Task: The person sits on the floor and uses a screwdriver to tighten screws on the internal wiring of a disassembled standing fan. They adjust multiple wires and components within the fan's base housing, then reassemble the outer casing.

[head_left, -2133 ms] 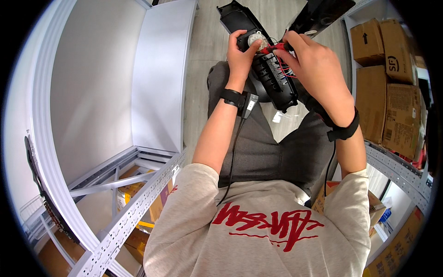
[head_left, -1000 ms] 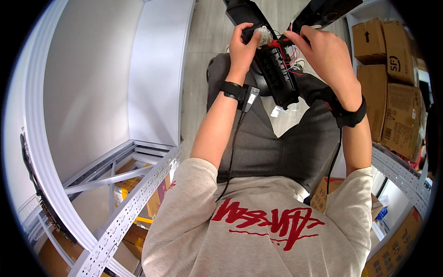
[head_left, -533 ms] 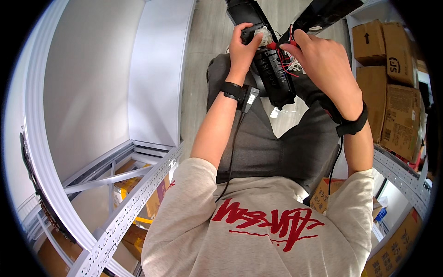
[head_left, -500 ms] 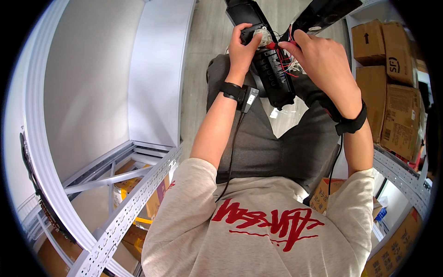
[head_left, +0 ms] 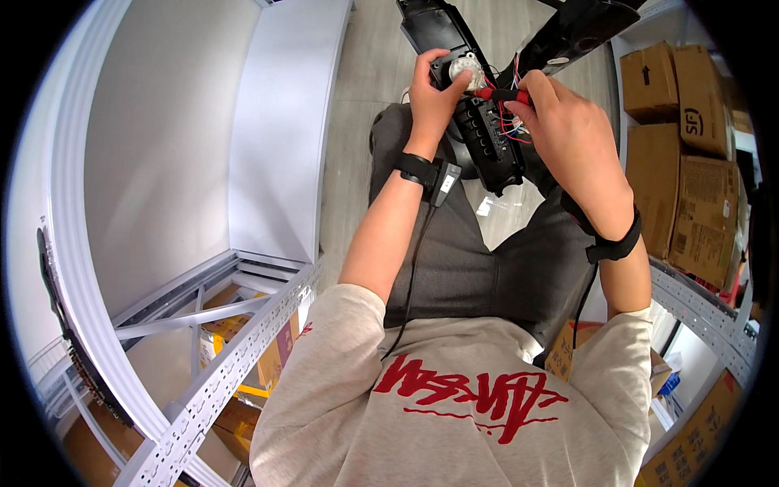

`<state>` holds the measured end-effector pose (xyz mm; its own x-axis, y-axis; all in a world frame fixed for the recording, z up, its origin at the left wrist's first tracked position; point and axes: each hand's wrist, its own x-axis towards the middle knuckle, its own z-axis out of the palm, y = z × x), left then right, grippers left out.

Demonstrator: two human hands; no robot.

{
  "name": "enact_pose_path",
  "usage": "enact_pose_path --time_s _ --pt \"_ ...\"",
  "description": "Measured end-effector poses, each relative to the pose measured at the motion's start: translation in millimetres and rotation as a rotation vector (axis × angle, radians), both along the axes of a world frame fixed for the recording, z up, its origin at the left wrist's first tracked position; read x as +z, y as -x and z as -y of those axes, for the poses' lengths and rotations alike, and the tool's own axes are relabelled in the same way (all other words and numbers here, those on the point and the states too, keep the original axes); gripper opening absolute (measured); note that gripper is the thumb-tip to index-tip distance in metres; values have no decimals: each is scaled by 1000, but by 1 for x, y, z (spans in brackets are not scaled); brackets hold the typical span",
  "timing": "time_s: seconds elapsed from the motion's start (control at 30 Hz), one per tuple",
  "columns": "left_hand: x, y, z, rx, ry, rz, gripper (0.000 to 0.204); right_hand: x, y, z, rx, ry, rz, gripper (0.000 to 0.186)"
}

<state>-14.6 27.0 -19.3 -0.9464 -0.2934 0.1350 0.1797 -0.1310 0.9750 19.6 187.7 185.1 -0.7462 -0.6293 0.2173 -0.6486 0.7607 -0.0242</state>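
A long black plastic housing point(head_left: 497, 166) lies over my lap, with a row of round recesses along its near part. Against its middle sits a whitish round part point(head_left: 465, 70). My left hand point(head_left: 434, 101) grips this part at the housing, thumb on the near side and fingers curled over the far side. My right hand point(head_left: 568, 130) is closed around a red-and-black screwdriver point(head_left: 501, 95), pointing left toward the round part. Its tip is too small to make out. Thin red, white and blue wires point(head_left: 513, 130) hang loose beside the housing, below the screwdriver.
Another long black part point(head_left: 580, 32) stretches away at the upper right. Cardboard boxes point(head_left: 653, 174) are stacked on the right, by a perforated metal rack point(head_left: 690, 288). On the left stand a white panel point(head_left: 280, 122) and a metal frame point(head_left: 223, 381) with boxes below. A cable hangs from each wristband.
The screwdriver now shows more of its length, and my right hand has shifted slightly right and nearer. My left hand stays on the round part. The whole view has moved a little.
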Motion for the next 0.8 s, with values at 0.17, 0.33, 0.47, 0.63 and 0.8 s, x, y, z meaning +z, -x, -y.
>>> enact_pose_path --time_s 0.17,0.33,0.47,0.63,0.8 --pt "1 2 2 -5 -48 -8 48 -3 -3 2 -8 -136 -83 25" --pt "7 0 3 0 -77 29 49 -2 -1 2 45 -77 -142 28" --pt "16 -3 0 4 -61 8 47 -2 -6 4 3 -49 -182 32" --pt "10 0 1 58 -58 -32 43 -2 -8 6 11 -14 -161 34" --pt "15 -2 1 45 12 -48 36 -5 -10 8 4 40 -139 34"
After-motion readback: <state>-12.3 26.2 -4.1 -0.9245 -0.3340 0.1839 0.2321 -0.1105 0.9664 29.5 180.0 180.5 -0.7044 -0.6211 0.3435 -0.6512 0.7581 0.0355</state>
